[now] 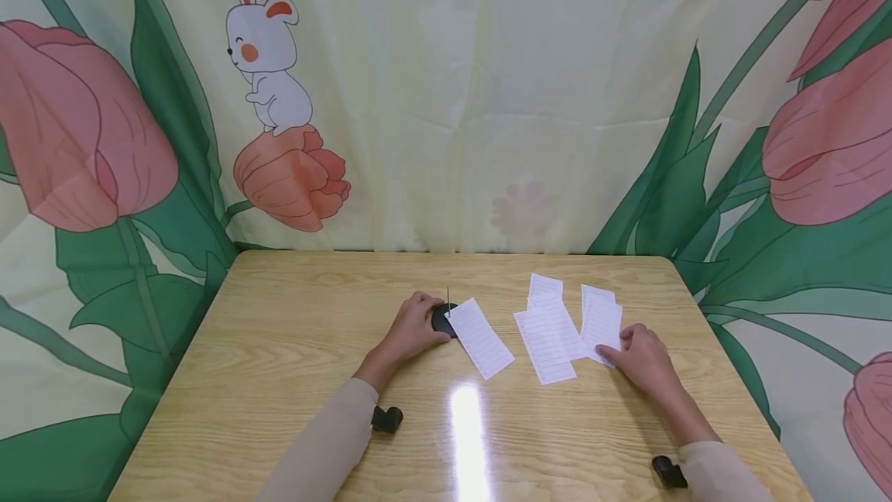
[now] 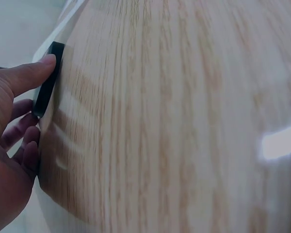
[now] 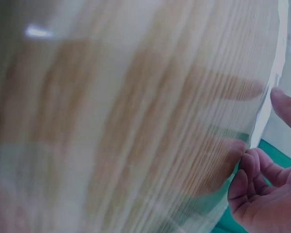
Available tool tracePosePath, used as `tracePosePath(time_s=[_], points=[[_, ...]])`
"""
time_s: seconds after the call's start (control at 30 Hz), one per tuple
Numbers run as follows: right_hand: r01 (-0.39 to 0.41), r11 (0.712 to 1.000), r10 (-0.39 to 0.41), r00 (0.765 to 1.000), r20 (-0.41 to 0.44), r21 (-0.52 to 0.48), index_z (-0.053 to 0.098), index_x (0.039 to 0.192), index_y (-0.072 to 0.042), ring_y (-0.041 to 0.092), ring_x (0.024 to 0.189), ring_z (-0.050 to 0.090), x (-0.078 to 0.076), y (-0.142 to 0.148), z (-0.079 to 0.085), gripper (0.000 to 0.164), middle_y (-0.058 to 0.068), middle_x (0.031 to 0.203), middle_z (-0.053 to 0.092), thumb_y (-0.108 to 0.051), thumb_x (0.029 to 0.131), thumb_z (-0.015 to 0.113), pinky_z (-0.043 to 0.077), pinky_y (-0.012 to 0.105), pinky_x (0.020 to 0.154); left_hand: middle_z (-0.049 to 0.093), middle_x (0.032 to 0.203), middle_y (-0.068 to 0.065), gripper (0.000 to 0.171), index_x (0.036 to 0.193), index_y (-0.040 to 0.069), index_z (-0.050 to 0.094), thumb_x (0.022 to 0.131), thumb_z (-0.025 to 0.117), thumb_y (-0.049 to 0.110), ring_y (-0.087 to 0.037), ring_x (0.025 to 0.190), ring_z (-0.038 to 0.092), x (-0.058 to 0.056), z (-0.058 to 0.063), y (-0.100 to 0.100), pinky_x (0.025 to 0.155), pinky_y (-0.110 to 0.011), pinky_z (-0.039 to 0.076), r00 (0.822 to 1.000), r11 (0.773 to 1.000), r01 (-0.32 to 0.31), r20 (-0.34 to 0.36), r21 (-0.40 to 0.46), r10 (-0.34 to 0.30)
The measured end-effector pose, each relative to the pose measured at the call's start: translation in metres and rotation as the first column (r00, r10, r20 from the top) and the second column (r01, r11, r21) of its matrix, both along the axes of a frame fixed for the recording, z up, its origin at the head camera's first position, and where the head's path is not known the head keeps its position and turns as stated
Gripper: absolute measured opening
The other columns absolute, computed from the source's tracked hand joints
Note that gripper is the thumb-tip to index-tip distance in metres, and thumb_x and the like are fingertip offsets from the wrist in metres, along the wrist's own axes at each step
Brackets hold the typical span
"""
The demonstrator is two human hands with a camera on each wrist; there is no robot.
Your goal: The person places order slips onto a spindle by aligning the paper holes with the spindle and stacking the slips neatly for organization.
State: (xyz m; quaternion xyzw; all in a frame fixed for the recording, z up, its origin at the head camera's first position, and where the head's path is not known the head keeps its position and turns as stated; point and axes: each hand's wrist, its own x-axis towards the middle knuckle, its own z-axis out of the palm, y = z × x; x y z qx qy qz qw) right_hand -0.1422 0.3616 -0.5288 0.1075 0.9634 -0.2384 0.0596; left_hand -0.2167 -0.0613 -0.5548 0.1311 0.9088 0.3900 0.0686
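Note:
My left hand [image 1: 411, 329] grips the round black base of a bill spike [image 1: 440, 320], thumb in front and fingers behind. Its thin pin stands upright. In the left wrist view the thumb lies against the dark base [image 2: 49, 85]. A printed paper slip [image 1: 481, 339] slants away to the right, its upper corner overlapping the base by the pin. My right hand [image 1: 644, 355] is at the lower right of a small group of slips [image 1: 601, 324], thumb touching the front one and other fingers bent beside its edge. In the right wrist view, a gap separates thumb and fingers [image 3: 250, 162].
Between the hands, several overlapping slips [image 1: 550, 339] lie fanned on the wooden table [image 1: 293, 347]. A curtain with tulips and a rabbit [image 1: 418, 99] hangs behind the table's far edge. Black wrist devices [image 1: 386, 420] show near both sleeves.

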Motion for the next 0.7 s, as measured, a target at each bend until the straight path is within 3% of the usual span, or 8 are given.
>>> tracePosePath(time_s=[0.4, 0.7], points=[[0.001, 1.0, 0.0, 1.0, 0.012, -0.021, 0.049, 0.127, 0.017, 0.042, 0.101, 0.057, -0.0017, 0.0024, 0.0011, 0.055, 0.034, 0.114, 0.059, -0.021, 0.095, 0.074, 0.05, 0.057, 0.091, 0.056, 0.125, -0.008, 0.066, 0.138, 0.009, 0.064, 0.079, 0.092, 0.023, -0.027, 0.116, 0.052, -0.0015, -0.0013, -0.0013, 0.101, -0.045, 0.047, 1.0, 1.0, -0.003, -0.002, 0.012, 0.003], [0.023, 0.999, -0.023, 1.0, -0.008, -0.042, 0.05, 0.127, 0.018, 0.043, 0.104, 0.061, -0.0008, 0.0027, 0.0017, 0.051, 0.033, 0.113, 0.063, -0.012, 0.094, 0.073, 0.05, 0.057, 0.092, 0.055, 0.126, -0.009, 0.066, 0.138, 0.009, 0.064, 0.08, 0.091, 0.023, -0.027, 0.115, 0.052, -0.0014, -0.0019, -0.0011, 0.1, -0.045, 0.047, 1.0, 1.0, -0.004, 0.006, 0.016, 0.004]])
